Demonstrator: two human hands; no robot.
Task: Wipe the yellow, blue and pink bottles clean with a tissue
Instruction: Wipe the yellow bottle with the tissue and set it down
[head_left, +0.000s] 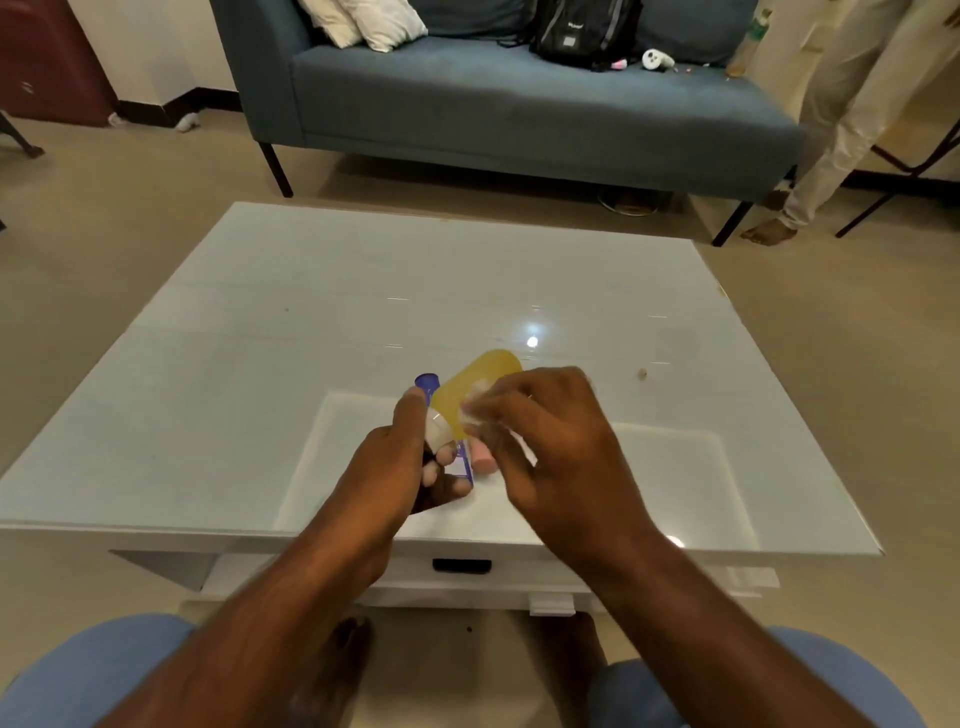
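Note:
My left hand (402, 467) grips the white cap end of the yellow bottle (475, 387), holding it tilted above the table with its base pointing away from me. My right hand (550, 441) pinches a white tissue (475, 408) and presses it against the yellow bottle's side. The blue bottle (428, 385) lies on the table behind my left hand, mostly hidden; its lower part shows near my fingers. A pink bottle (483, 460) lies on the table between my hands, largely covered by my right hand.
The white glossy table (260, 364) has a drawer at its near edge. A blue sofa (493, 104) with pillows and a black backpack stands beyond it. A person stands at the far right by the sofa's end.

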